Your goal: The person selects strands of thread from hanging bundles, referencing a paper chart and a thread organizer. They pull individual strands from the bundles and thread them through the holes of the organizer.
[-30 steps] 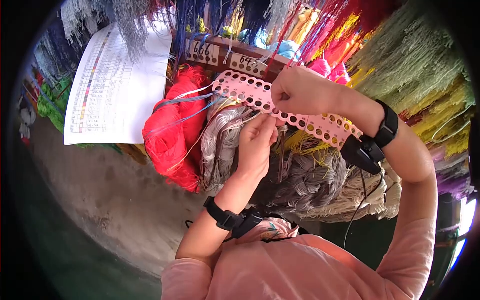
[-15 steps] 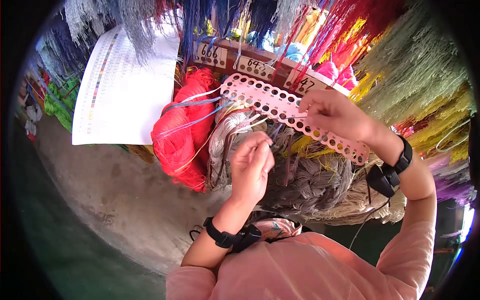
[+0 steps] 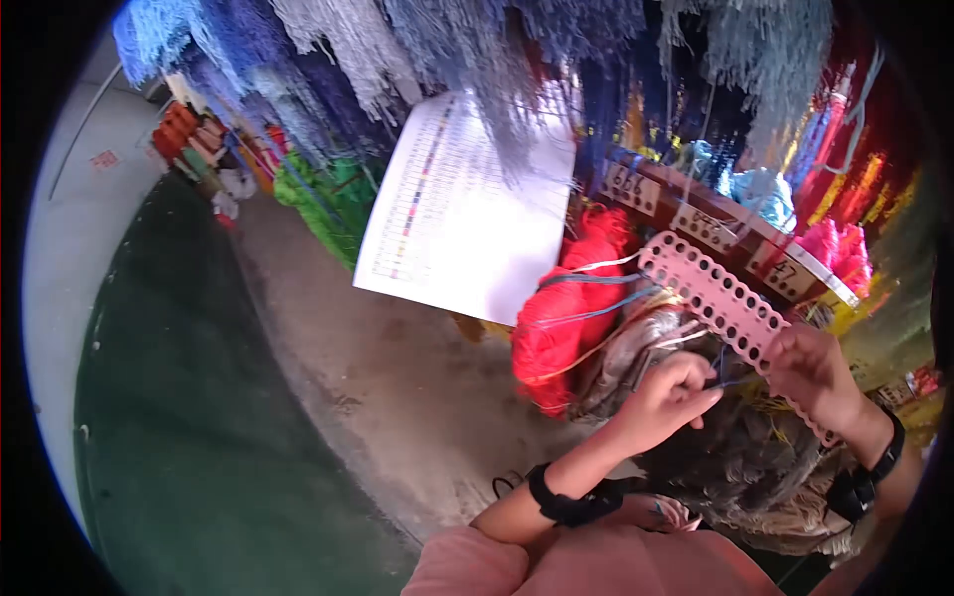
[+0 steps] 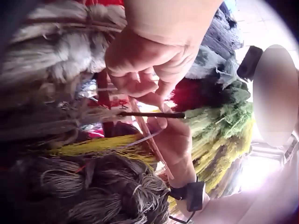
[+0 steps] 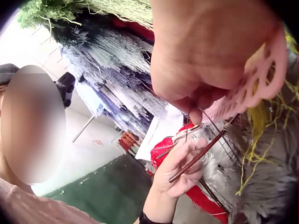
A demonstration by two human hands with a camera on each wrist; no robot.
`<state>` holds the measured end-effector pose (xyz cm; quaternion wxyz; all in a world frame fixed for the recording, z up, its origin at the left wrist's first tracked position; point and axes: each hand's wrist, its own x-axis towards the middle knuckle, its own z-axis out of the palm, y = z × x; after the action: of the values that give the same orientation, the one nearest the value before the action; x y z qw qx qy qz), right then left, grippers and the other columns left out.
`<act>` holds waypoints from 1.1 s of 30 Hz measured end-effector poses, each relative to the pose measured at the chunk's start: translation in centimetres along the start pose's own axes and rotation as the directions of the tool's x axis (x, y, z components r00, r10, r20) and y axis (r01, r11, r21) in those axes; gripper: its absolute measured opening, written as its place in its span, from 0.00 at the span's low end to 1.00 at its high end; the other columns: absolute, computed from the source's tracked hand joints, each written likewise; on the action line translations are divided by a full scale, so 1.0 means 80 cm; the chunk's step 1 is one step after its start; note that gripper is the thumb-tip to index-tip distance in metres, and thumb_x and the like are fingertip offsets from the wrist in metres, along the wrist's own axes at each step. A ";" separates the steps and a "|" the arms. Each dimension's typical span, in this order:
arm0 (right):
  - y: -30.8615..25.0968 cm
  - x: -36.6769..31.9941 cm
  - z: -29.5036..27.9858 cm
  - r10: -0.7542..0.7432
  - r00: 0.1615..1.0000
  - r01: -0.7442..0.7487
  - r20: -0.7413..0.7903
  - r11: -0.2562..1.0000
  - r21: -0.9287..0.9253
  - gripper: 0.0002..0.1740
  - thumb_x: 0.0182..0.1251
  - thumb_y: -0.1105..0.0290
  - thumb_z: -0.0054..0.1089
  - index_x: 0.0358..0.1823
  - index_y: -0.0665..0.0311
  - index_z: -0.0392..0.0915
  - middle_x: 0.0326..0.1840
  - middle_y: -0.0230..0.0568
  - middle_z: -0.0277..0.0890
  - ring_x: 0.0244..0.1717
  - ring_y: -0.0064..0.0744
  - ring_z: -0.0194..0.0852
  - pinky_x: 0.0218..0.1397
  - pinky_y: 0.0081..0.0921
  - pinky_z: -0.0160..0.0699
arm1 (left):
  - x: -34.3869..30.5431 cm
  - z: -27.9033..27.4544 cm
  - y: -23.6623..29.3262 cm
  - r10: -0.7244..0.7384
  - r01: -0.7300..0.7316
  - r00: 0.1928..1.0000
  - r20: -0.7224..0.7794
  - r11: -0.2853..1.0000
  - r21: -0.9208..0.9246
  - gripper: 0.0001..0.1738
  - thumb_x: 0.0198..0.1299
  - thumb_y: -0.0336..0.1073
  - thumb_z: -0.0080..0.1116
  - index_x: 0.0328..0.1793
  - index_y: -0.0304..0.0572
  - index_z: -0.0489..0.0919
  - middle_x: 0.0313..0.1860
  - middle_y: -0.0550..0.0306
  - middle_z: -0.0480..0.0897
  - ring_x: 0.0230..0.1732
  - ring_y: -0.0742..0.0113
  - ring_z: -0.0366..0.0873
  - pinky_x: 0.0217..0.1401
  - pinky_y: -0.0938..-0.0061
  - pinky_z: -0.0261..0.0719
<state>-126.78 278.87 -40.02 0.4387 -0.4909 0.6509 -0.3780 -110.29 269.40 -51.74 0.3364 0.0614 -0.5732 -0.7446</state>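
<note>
A pink card with rows of holes (image 3: 715, 298) slants across the skeins, with white and blue threads looped through its far-left end. Just below its middle, my left hand (image 3: 668, 399) has curled fingers and pinches a thin dark thread at the thumb tip. My right hand (image 3: 815, 375) overlaps the card's lower right part, its fingertips pinching thin dark thread (image 5: 214, 125) in the right wrist view. The hands are a short distance apart. A thin brown rod (image 4: 152, 115) crosses between them in the left wrist view.
A red skein (image 3: 571, 333) hangs left of the card, with grey skeins (image 3: 735, 447) below. A printed sheet (image 3: 477, 219) hangs at upper left. Number labels (image 3: 631, 187) line the rack. Blue and grey threads (image 3: 427, 50) hang above, over a concrete floor (image 3: 328, 318).
The head view has swung left, so the rack and card appear farther right. My hands, close together at the card a second ago, have parted, with thin thread between them.
</note>
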 end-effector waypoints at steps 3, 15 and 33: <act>0.007 -0.001 0.004 -0.017 0.999 0.017 -0.029 0.999 -0.030 0.11 0.50 0.84 0.51 0.36 0.66 0.67 0.25 0.29 0.68 0.28 0.14 0.66 0.28 0.12 0.62 | -0.064 -0.053 -0.021 -0.165 0.167 0.982 -0.095 0.986 0.014 0.08 0.58 0.33 0.49 0.39 0.36 0.72 0.37 0.56 0.73 0.23 0.82 0.66 0.24 0.87 0.62; 0.004 0.002 0.022 -0.130 0.982 0.057 -0.138 0.897 -0.438 0.17 0.36 0.87 0.54 0.32 0.67 0.69 0.27 0.38 0.67 0.32 0.31 0.70 0.31 0.21 0.68 | -0.398 -0.364 -0.115 -0.810 0.400 0.511 -0.286 0.519 -0.755 0.06 0.55 0.40 0.48 0.31 0.49 0.71 0.28 0.59 0.75 0.34 0.70 0.73 0.37 0.72 0.67; -0.034 -0.018 0.093 -0.511 0.816 -0.053 -0.270 0.400 -0.915 0.26 0.41 0.83 0.51 0.47 0.66 0.63 0.52 0.54 0.59 0.50 0.53 0.61 0.51 0.38 0.61 | 0.037 -0.363 0.289 0.228 0.057 0.929 -0.292 0.691 0.721 0.17 0.60 0.33 0.45 0.53 0.30 0.66 0.46 0.48 0.74 0.46 0.69 0.72 0.46 0.77 0.69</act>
<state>-118.77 279.19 -39.63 -0.1396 -0.6143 0.7620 -0.1501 -88.73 241.41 -39.89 0.4193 0.2955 -0.7486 -0.4201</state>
